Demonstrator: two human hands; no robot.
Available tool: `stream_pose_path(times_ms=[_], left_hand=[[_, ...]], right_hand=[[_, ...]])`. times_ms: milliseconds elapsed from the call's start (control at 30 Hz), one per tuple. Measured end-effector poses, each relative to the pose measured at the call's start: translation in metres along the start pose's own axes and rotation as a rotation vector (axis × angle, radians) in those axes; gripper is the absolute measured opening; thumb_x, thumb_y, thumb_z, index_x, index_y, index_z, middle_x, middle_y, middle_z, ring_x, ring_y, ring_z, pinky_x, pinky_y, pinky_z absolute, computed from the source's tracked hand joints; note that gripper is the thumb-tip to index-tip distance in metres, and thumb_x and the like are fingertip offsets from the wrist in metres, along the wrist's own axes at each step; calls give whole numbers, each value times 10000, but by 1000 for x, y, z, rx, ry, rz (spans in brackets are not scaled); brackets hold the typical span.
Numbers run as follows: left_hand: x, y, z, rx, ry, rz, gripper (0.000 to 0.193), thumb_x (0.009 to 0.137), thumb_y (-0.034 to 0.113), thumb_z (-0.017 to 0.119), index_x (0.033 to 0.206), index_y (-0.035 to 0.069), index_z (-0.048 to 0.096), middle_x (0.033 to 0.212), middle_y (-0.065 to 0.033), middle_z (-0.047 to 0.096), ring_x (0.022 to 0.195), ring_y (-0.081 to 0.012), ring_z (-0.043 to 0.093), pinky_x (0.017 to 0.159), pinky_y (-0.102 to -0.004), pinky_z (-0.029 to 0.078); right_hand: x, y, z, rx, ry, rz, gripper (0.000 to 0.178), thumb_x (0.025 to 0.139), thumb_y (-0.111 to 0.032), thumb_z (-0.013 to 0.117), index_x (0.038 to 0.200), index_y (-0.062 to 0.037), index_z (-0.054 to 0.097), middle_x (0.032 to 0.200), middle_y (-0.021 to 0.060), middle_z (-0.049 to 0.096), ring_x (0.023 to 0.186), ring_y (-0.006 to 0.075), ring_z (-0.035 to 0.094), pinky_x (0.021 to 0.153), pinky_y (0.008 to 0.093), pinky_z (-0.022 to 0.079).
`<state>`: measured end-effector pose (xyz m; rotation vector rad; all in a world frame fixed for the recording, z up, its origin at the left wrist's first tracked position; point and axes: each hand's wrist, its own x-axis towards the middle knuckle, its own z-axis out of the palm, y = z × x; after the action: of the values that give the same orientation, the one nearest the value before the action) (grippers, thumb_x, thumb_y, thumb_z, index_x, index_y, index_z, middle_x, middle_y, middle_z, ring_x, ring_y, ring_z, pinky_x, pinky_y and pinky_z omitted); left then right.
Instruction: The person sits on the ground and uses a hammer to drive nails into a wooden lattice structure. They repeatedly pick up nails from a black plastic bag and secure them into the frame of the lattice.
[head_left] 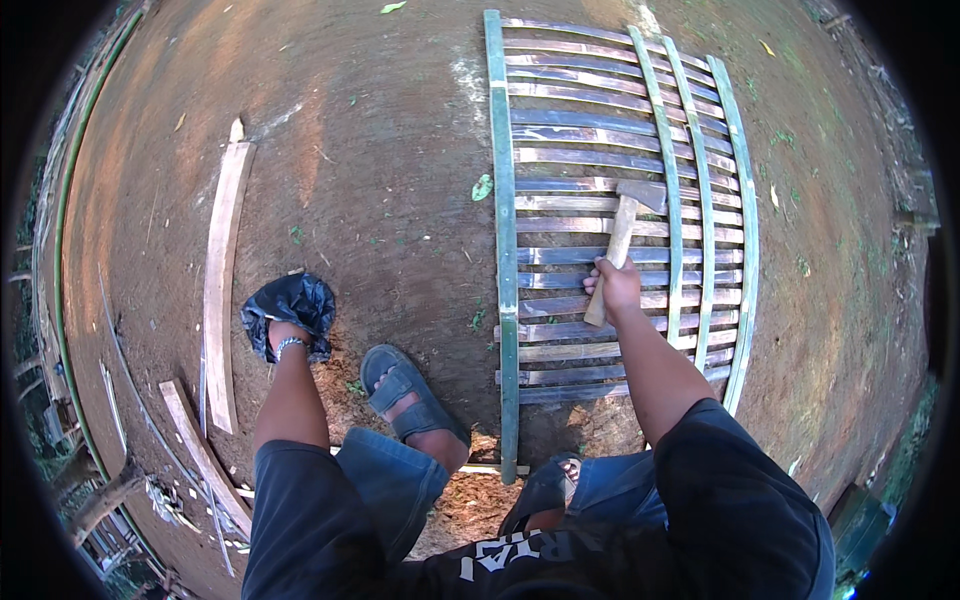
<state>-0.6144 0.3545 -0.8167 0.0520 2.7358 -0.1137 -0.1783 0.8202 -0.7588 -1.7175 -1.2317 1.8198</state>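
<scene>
My right hand is wrapped round the pale wooden handle of a hatchet, whose dark metal head points away from me. The hatchet is over a slatted bamboo panel, made of many thin split strips fixed across several greenish long rails. On the left, my left hand reaches into a black plastic bag. The bag hides its fingers, so I cannot see what they touch.
Left of the bag lies a long, pale wooden plank, with a shorter plank nearer me. Thin strips and scattered chips lie beside them on the dirt ground. My sandalled feet stand between bag and panel. A green pole runs along the far left.
</scene>
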Motion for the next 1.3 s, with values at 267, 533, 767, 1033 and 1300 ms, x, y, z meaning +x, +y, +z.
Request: stream_pose_path(times_ms=[267, 533, 767, 1033, 1300], left_hand=[[47, -66, -2, 573, 92, 278, 460, 836, 313, 733, 1183, 12, 718, 1269, -189, 704, 1202, -320, 665, 1075, -382, 483], [-4, -15, -9, -266, 307, -45, 335, 955, 197, 552, 1180, -5, 696, 1207, -279, 689, 1104, -458, 666, 919, -495, 534], [3, -48, -33, -132, 334, 126, 311, 920, 134, 532, 1144, 28, 719, 1141, -264, 716, 1051, -454, 684, 899, -488, 538], [-61, 15, -48, -305, 407, 6, 263, 926, 219, 607, 1074, 40, 729, 1047, -229, 743, 972, -396, 711, 872, -478, 535], [-120, 67, -55, -740, 1077, -166, 288, 948, 241, 658, 1014, -35, 706, 1058, -236, 693, 976, -390, 668, 874, -457, 529]], right_hand=[[6, 1, 23, 77, -62, 15, 280, 950, -97, 672, 1148, 37, 526, 808, 116, 638, 623, 202, 687, 529, 317, 568], [3, 4, 0, -169, 16, -41, 372, 914, -144, 687, 1216, 39, 570, 907, 169, 718, 670, 215, 734, 603, 345, 591], [-1, -47, 44, -782, 100, -466, 315, 898, -163, 676, 1177, -24, 634, 1148, 245, 678, 1092, 412, 664, 978, 485, 529], [21, -65, 46, -999, -34, -391, 323, 894, -158, 678, 1203, -73, 641, 1275, 183, 619, 1161, 377, 641, 1022, 456, 519], [33, -61, 44, -974, -63, -393, 329, 880, -169, 689, 1184, -49, 651, 1268, 171, 631, 1167, 372, 634, 1036, 440, 511]])
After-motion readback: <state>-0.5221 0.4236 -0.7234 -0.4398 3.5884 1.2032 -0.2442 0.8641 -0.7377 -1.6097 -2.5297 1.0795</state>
